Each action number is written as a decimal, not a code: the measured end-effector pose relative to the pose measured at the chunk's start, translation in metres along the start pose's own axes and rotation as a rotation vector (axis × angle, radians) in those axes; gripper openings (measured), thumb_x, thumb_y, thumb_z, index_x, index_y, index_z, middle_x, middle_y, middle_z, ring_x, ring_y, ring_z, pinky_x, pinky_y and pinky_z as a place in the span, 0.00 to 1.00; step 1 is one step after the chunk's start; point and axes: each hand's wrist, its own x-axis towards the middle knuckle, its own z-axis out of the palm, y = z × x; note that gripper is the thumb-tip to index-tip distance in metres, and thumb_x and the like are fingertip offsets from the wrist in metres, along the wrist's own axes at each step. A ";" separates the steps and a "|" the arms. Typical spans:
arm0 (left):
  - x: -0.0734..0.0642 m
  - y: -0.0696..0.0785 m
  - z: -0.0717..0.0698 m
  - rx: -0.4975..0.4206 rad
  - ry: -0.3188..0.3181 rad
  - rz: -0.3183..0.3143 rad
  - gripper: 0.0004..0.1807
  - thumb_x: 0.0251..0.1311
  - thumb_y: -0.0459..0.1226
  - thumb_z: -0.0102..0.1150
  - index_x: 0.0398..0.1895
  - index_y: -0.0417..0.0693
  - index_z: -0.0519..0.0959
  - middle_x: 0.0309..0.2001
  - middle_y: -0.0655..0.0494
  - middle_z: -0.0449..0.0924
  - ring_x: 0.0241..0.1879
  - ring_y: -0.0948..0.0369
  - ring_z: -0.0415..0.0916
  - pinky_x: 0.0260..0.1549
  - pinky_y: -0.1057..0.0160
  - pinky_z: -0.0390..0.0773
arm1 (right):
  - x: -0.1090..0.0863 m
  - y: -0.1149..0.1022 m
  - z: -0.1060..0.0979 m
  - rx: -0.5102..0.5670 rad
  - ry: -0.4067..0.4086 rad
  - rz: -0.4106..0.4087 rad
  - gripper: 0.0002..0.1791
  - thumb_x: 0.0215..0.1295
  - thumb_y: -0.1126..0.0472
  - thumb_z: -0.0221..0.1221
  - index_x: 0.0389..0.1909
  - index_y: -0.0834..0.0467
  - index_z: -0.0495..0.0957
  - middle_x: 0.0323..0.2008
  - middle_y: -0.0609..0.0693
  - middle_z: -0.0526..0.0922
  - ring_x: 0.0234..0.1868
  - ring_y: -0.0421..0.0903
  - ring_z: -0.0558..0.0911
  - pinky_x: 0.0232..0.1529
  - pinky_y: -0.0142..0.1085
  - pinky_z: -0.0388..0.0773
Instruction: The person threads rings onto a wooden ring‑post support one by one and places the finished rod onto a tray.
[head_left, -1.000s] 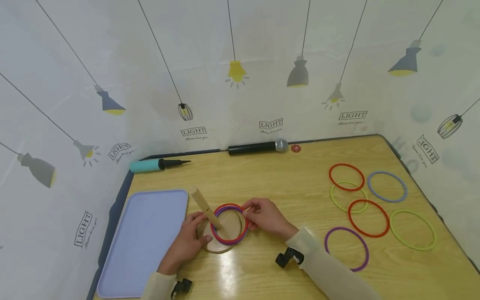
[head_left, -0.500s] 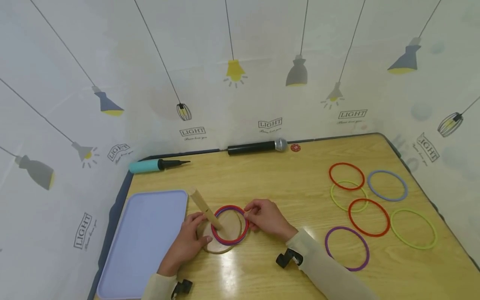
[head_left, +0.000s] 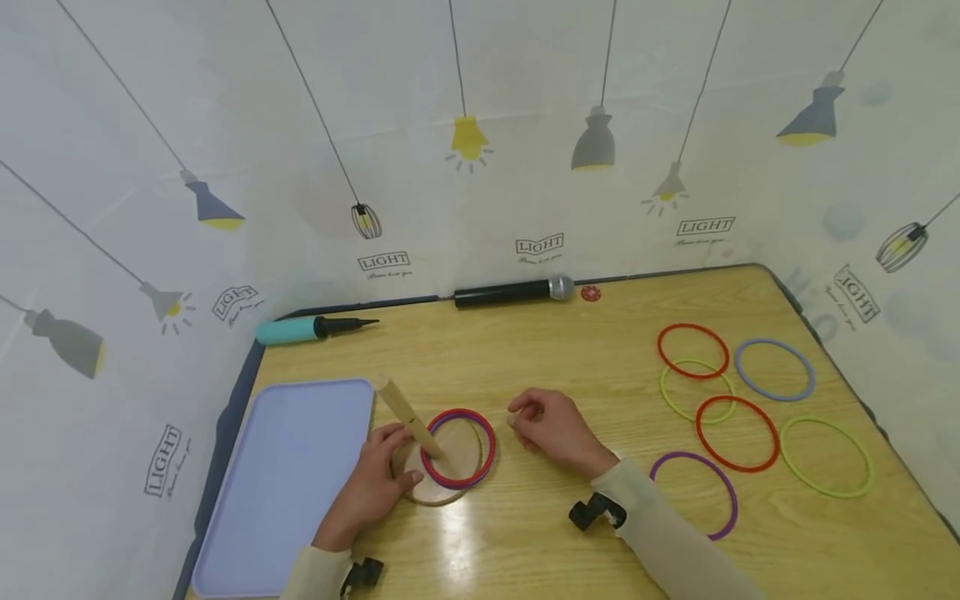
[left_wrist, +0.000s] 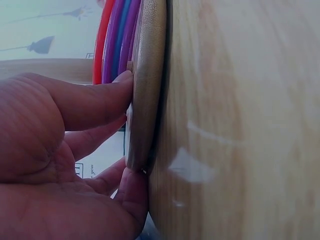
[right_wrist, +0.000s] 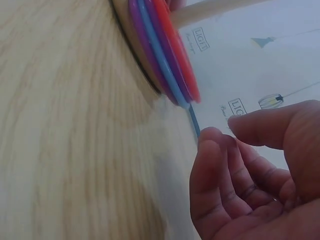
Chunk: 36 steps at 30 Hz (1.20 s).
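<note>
A wooden ring-toss stand has a round base (head_left: pixel 463 446) with an upright post (head_left: pixel 405 411). Around the post lie stacked plastic rings: a red ring (right_wrist: pixel 175 47) on top, then purple, a blue ring (right_wrist: pixel 156 45) and another purple one nearest the base. My left hand (head_left: pixel 372 477) grips the base at its left edge, one fingertip on the upper face beside the rings and another at the rim. To the right of the stack, my right hand (head_left: pixel 558 427) is apart from the rings, its fingers loosely curled with nothing between them.
On the right lie loose rings: two red rings (head_left: pixel 777 440), two yellow-green rings (head_left: pixel 870 467), a blue ring (head_left: pixel 812 379) and a purple ring (head_left: pixel 733 500). A lilac tray (head_left: pixel 300 467) is at left. Behind are a teal pump (head_left: pixel 288 331), a microphone (head_left: pixel 510 293) and a red chip (head_left: pixel 591 293).
My right hand has let go of the ring stack's right edge and moved a little to the right. The left hand stays on the base.
</note>
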 end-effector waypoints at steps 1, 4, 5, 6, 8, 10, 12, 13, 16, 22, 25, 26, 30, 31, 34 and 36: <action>0.000 0.000 0.000 -0.002 -0.002 -0.003 0.32 0.61 0.32 0.74 0.69 0.41 0.77 0.72 0.36 0.67 0.73 0.33 0.60 0.70 0.33 0.64 | -0.001 0.000 -0.003 -0.009 0.008 0.005 0.08 0.70 0.62 0.67 0.46 0.61 0.84 0.27 0.50 0.83 0.22 0.47 0.82 0.25 0.35 0.79; 0.001 -0.002 0.001 -0.001 0.002 0.001 0.31 0.61 0.32 0.74 0.68 0.42 0.77 0.72 0.36 0.67 0.73 0.33 0.60 0.70 0.33 0.64 | -0.004 0.001 -0.012 -0.041 0.019 0.013 0.08 0.71 0.61 0.68 0.46 0.59 0.84 0.28 0.50 0.84 0.24 0.47 0.82 0.27 0.35 0.80; 0.002 -0.003 0.001 -0.001 0.005 0.004 0.31 0.60 0.32 0.75 0.68 0.42 0.77 0.72 0.36 0.68 0.73 0.33 0.60 0.70 0.34 0.64 | -0.005 0.001 -0.015 -0.056 0.023 0.011 0.08 0.71 0.60 0.68 0.46 0.58 0.85 0.29 0.49 0.84 0.24 0.45 0.82 0.28 0.35 0.80; 0.002 -0.003 0.002 -0.002 0.008 0.006 0.31 0.60 0.32 0.75 0.68 0.42 0.78 0.72 0.36 0.68 0.73 0.34 0.60 0.70 0.34 0.64 | -0.007 0.002 -0.018 -0.071 0.029 0.012 0.07 0.70 0.59 0.68 0.45 0.57 0.85 0.29 0.49 0.84 0.25 0.45 0.82 0.28 0.35 0.80; 0.002 -0.004 0.003 -0.003 0.013 0.013 0.31 0.60 0.32 0.75 0.68 0.42 0.78 0.71 0.36 0.68 0.72 0.34 0.61 0.69 0.33 0.65 | -0.010 0.003 -0.024 -0.085 0.042 0.020 0.07 0.70 0.59 0.69 0.45 0.56 0.85 0.30 0.49 0.84 0.26 0.45 0.83 0.29 0.35 0.80; 0.002 -0.005 0.004 -0.002 0.015 0.019 0.32 0.60 0.32 0.75 0.68 0.43 0.78 0.71 0.37 0.68 0.72 0.34 0.61 0.69 0.33 0.65 | -0.014 0.005 -0.030 -0.085 0.052 0.025 0.07 0.70 0.59 0.69 0.45 0.56 0.85 0.30 0.49 0.84 0.27 0.45 0.83 0.30 0.34 0.81; 0.002 -0.006 0.005 -0.001 0.015 0.020 0.32 0.60 0.32 0.75 0.69 0.43 0.78 0.71 0.38 0.69 0.72 0.34 0.61 0.69 0.33 0.65 | -0.018 0.008 -0.036 -0.072 0.057 0.032 0.08 0.71 0.59 0.68 0.46 0.57 0.85 0.31 0.50 0.84 0.28 0.47 0.84 0.31 0.34 0.81; 0.002 -0.006 0.006 0.005 0.017 0.024 0.32 0.59 0.32 0.75 0.69 0.43 0.78 0.71 0.38 0.69 0.72 0.34 0.62 0.68 0.33 0.66 | -0.020 0.009 -0.039 -0.060 0.056 0.034 0.08 0.71 0.59 0.68 0.46 0.58 0.85 0.32 0.51 0.84 0.29 0.48 0.84 0.31 0.34 0.82; 0.002 -0.006 0.005 0.006 0.013 0.006 0.33 0.60 0.32 0.75 0.69 0.43 0.77 0.71 0.39 0.69 0.72 0.35 0.62 0.69 0.34 0.66 | -0.026 0.012 -0.048 -0.048 0.058 0.029 0.11 0.72 0.59 0.68 0.48 0.61 0.84 0.33 0.52 0.84 0.30 0.49 0.84 0.32 0.34 0.82; 0.002 -0.004 0.002 0.007 0.012 -0.007 0.32 0.60 0.32 0.75 0.69 0.43 0.77 0.72 0.39 0.68 0.72 0.36 0.62 0.70 0.35 0.66 | -0.040 0.019 -0.068 -0.074 0.077 0.007 0.13 0.72 0.58 0.68 0.50 0.62 0.83 0.34 0.53 0.85 0.32 0.48 0.85 0.35 0.33 0.81; 0.001 -0.002 0.002 0.011 0.024 0.011 0.32 0.59 0.32 0.75 0.69 0.43 0.78 0.71 0.39 0.69 0.71 0.35 0.63 0.68 0.34 0.67 | -0.047 0.024 -0.080 -0.101 0.083 -0.014 0.14 0.72 0.57 0.68 0.51 0.62 0.84 0.35 0.53 0.85 0.33 0.46 0.86 0.35 0.32 0.81; 0.001 -0.001 0.002 0.009 0.025 0.015 0.32 0.59 0.32 0.75 0.68 0.42 0.78 0.71 0.38 0.69 0.71 0.35 0.63 0.68 0.34 0.67 | -0.050 0.026 -0.085 -0.107 0.083 -0.019 0.14 0.72 0.58 0.68 0.51 0.62 0.84 0.36 0.53 0.86 0.34 0.46 0.86 0.35 0.33 0.81; 0.001 0.000 0.001 0.004 0.019 0.006 0.32 0.60 0.32 0.75 0.69 0.42 0.78 0.71 0.38 0.69 0.71 0.35 0.62 0.68 0.34 0.66 | -0.061 0.036 -0.103 -0.160 0.087 -0.038 0.14 0.72 0.57 0.67 0.53 0.60 0.85 0.38 0.50 0.87 0.36 0.41 0.85 0.37 0.33 0.81; 0.001 0.001 0.001 0.001 0.014 -0.001 0.32 0.60 0.32 0.75 0.69 0.42 0.77 0.72 0.38 0.68 0.72 0.35 0.61 0.69 0.34 0.66 | -0.063 0.038 -0.108 -0.172 0.086 -0.046 0.14 0.73 0.57 0.67 0.54 0.60 0.85 0.39 0.50 0.87 0.37 0.41 0.85 0.38 0.33 0.82; 0.000 0.001 0.000 0.002 0.005 -0.005 0.33 0.60 0.33 0.75 0.69 0.42 0.77 0.72 0.38 0.68 0.72 0.35 0.61 0.69 0.34 0.65 | -0.071 0.046 -0.122 -0.201 0.089 -0.069 0.15 0.72 0.57 0.68 0.55 0.59 0.84 0.40 0.49 0.88 0.40 0.39 0.85 0.41 0.33 0.82; 0.000 0.001 0.000 0.007 0.003 -0.004 0.33 0.60 0.33 0.75 0.69 0.42 0.77 0.72 0.38 0.68 0.72 0.35 0.61 0.69 0.34 0.65 | -0.077 0.048 -0.132 -0.224 0.090 -0.078 0.16 0.72 0.57 0.68 0.56 0.58 0.84 0.40 0.48 0.88 0.41 0.38 0.85 0.41 0.33 0.83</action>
